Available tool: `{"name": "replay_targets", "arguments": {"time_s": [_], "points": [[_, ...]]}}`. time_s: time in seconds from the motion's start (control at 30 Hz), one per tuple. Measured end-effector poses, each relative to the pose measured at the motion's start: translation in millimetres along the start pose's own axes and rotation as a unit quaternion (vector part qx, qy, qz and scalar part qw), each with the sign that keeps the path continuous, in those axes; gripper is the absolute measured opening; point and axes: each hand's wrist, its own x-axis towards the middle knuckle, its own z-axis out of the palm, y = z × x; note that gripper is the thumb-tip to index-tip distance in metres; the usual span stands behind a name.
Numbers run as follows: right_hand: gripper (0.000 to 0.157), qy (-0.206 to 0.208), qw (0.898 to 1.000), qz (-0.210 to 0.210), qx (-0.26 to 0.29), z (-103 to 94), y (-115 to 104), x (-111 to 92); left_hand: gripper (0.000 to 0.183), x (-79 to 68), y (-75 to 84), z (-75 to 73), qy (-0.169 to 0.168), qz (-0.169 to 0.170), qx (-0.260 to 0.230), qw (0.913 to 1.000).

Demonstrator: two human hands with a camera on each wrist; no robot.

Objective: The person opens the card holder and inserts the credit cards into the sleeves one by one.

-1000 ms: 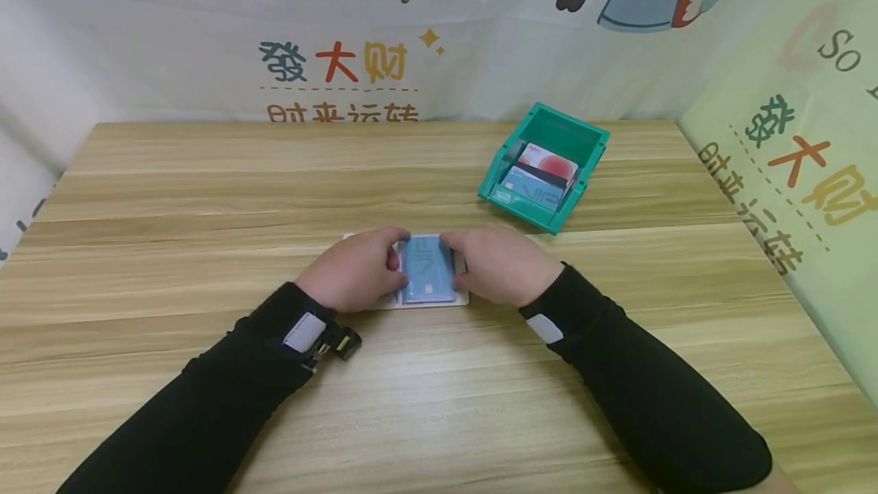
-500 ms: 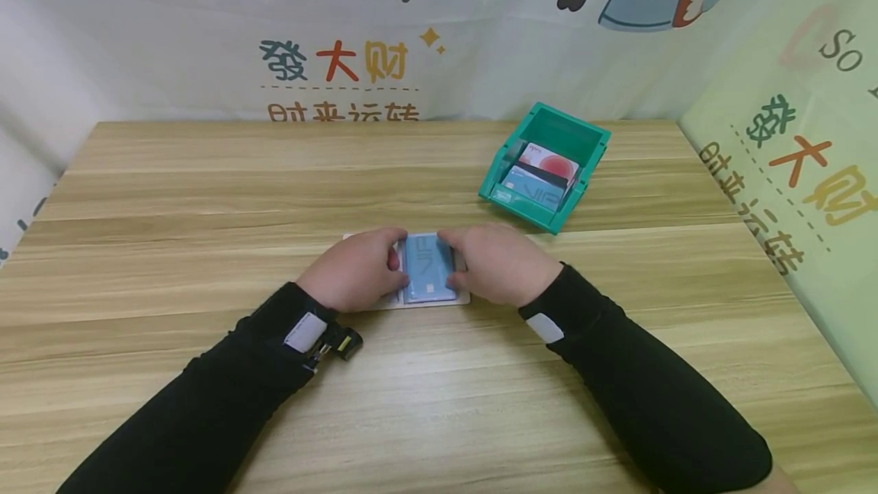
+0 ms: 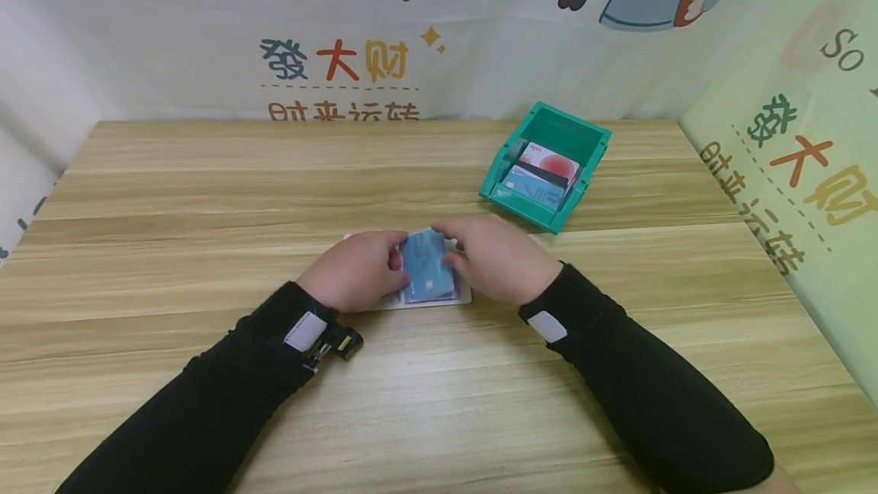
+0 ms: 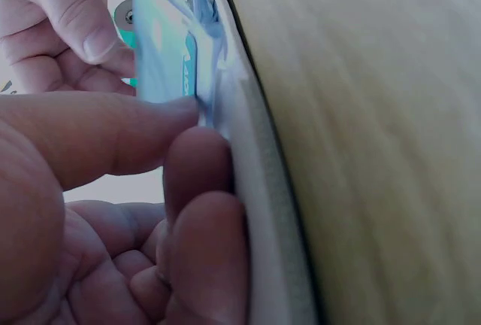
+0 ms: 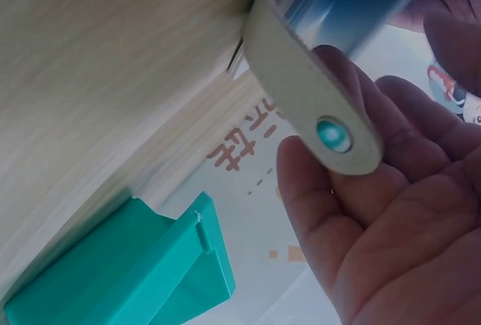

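Note:
A pale card holder (image 3: pixel 464 297) with clear sleeves lies on the table in front of me. My left hand (image 3: pixel 353 271) pinches its sleeve at the left, thumb and forefinger beside a blue card (image 3: pixel 425 269). The card leans up from the holder in the left wrist view (image 4: pixel 161 54). From the right, my right hand (image 3: pixel 504 259) holds the card's edge between forefinger and thumb, the forefinger at its top corner. A cream strap (image 5: pixel 301 92) with a metal snap (image 5: pixel 333 135) crosses before the right fingers in the right wrist view, partly hiding them.
Beyond my right hand stands a green open bin (image 3: pixel 521 212), holding a blue VIP card (image 3: pixel 535 187) and a white card with a red disc (image 3: pixel 559 166). A printed cloth (image 3: pixel 480 59) hangs behind the wooden table (image 3: pixel 240 189).
The blue card has tilted, its top shifting left and its lower edge uncovering more sleeve. My right hand has moved slightly up and left with it; the left hand stays put.

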Motion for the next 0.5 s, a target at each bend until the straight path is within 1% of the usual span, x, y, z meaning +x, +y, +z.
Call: {"name": "replay_targets", "arguments": {"time_s": [0.13, 0.2, 0.3, 0.4, 0.5], "points": [[0.039, 0.016, 1.000, -0.014, 0.015, -1.0, -0.1, 0.5, 0.030, 0.1, 0.3, -0.1, 0.004, 0.010, -0.019, 0.9998], [0.036, 0.023, 0.999, -0.024, 0.018, -0.9, -0.1, 0.7, 0.025, 0.1, 0.2, 0.3, 0.004, 0.013, -0.034, 0.9993], [0.035, 0.032, 0.998, -0.045, 0.021, -0.2, -0.4, 1.1, 0.032, 0.3, 0.8, 1.2, 0.006, 0.016, -0.059, 0.9981], [0.036, 0.035, 0.997, -0.061, 0.023, 0.6, -1.2, 1.5, 0.046, -0.2, 2.6, 1.4, 0.012, 0.016, -0.073, 0.9972], [0.039, 0.030, 0.997, -0.066, 0.026, 1.4, -2.2, 1.7, 0.062, -1.1, 4.8, 1.3, 0.019, 0.008, -0.072, 0.9972]]}}
